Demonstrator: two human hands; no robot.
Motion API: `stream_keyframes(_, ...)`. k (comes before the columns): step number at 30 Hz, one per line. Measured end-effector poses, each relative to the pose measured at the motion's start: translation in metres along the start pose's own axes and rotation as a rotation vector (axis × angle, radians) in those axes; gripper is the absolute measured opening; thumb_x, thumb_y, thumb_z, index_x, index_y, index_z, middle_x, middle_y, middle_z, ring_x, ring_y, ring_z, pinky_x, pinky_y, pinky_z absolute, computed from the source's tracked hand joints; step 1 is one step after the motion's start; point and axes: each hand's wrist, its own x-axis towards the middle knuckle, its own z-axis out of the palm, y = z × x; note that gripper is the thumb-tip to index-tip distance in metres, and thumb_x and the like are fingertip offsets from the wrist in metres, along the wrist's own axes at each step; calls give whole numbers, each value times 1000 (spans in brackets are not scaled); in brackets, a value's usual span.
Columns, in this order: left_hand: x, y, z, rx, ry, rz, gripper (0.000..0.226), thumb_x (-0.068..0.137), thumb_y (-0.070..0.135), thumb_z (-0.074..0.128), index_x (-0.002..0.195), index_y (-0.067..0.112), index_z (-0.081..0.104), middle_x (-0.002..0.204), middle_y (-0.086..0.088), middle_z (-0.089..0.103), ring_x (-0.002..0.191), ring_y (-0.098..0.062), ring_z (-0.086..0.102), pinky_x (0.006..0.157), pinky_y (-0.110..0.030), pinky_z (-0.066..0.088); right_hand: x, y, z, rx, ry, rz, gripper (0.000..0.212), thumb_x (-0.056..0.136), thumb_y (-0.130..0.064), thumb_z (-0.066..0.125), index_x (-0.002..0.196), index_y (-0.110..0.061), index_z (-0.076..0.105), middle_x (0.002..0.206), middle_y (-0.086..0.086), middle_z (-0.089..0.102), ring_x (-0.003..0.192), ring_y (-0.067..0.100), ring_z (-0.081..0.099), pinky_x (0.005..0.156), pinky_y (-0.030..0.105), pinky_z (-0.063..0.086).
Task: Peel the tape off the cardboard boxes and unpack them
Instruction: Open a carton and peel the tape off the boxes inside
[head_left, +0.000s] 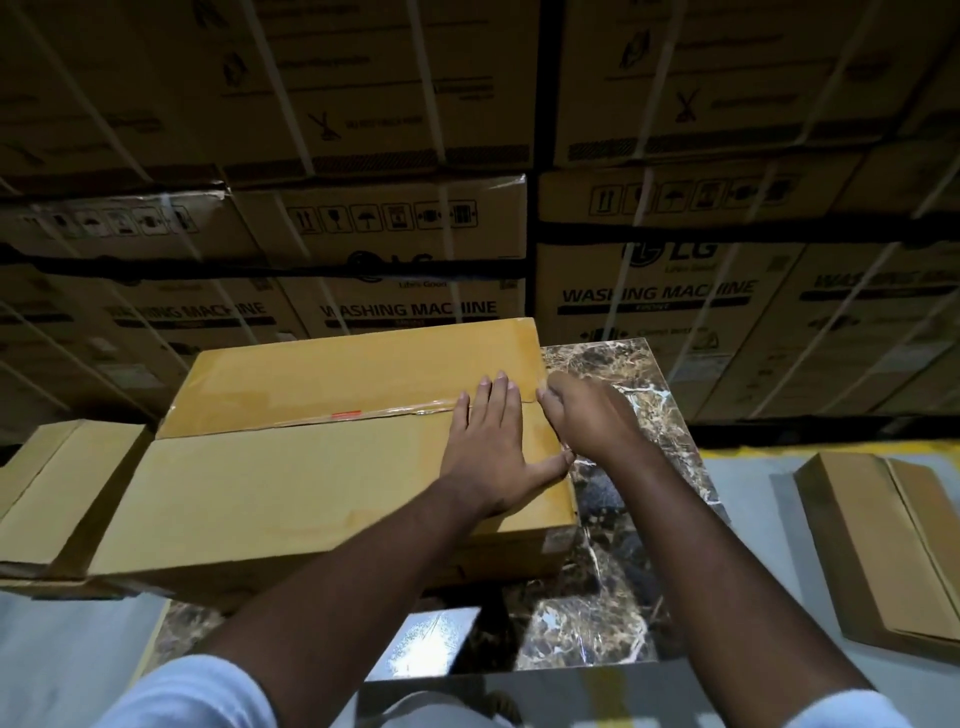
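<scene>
A large yellow-brown cardboard box (291, 478) lies on a marble-patterned table (618, 587). Clear tape (363, 413) runs along its centre seam, with a small red mark on it. My left hand (493, 447) presses flat on the box top near its right end, fingers straight across the seam. My right hand (582, 415) is at the box's right edge, its fingers curled at the end of the tape; the fingertips are hidden, so the pinch is hard to confirm.
A smaller cardboard box (57, 488) sits against the big box on the left. Another flat box (893, 545) lies on the pale floor at the right. Stacked washing-machine cartons (410, 306) form a wall directly behind the table.
</scene>
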Motion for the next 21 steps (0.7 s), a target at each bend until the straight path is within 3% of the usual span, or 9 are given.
stream_keyframes(2,-6,-2,0,-22,7,18,105,90,87,9,164,15,-7,171,-2,-16,157,-18,-20,127,-49,-8,-4,6,-3,63,-42,-20,27,105,-41,45,93,-21,58,84,3,65,74,28,60,60,35,42)
stream_keyframes(4,-12,-4,1,-35,2,46,99,93,84,5,164,16,-7,171,-1,-18,156,-16,-22,127,-48,-9,-12,16,-7,324,-92,9,28,106,-39,47,86,-23,58,77,-1,65,69,22,62,58,34,46)
stream_keyframes(6,-15,-5,1,-21,-16,92,101,92,86,6,164,17,-8,170,0,-20,155,-15,-23,127,-48,-9,-26,23,-8,576,-82,80,28,107,-33,51,82,-24,60,70,-4,68,61,11,64,53,30,49)
stream_keyframes(9,-11,-11,-4,15,-51,187,111,86,94,13,164,18,-9,170,1,-20,156,-15,-22,127,-49,-8,-49,20,-3,744,16,240,29,106,-23,55,79,-20,65,64,-17,68,52,-2,58,46,15,42)
stream_keyframes(14,1,-25,-18,68,-91,488,119,83,93,35,164,17,-5,171,2,-17,156,-12,-20,128,-48,-5,-88,-1,11,998,203,640,25,105,-36,56,84,-24,63,79,-3,70,65,15,64,57,27,50)
stream_keyframes(17,7,-28,-26,47,-105,626,107,87,83,44,165,21,4,173,3,-10,158,-12,-13,127,-39,-9,-110,-25,28,1129,332,800,22,102,-38,58,89,-21,64,84,4,72,73,23,66,65,34,50)
stream_keyframes(19,-5,-22,-20,-9,-29,674,85,93,69,48,160,21,33,167,-7,25,153,-23,24,124,-42,22,-118,-36,35,1170,403,878,25,102,-40,60,91,-18,66,85,6,73,76,25,67,66,34,51)
stream_keyframes(20,-17,-20,-13,-59,76,689,67,96,59,52,149,18,52,148,-12,49,132,-27,47,106,-41,42,-121,-41,37,1170,399,895,25,101,-41,60,91,-19,65,84,4,72,75,24,67,66,35,51)
stream_keyframes(21,-30,-21,-5,-113,189,681,48,99,48,57,134,17,67,123,-9,62,107,-25,56,86,-39,49,-124,-45,37,1163,363,889,25,101,-42,60,89,-20,64,83,2,71,73,22,65,66,36,51)
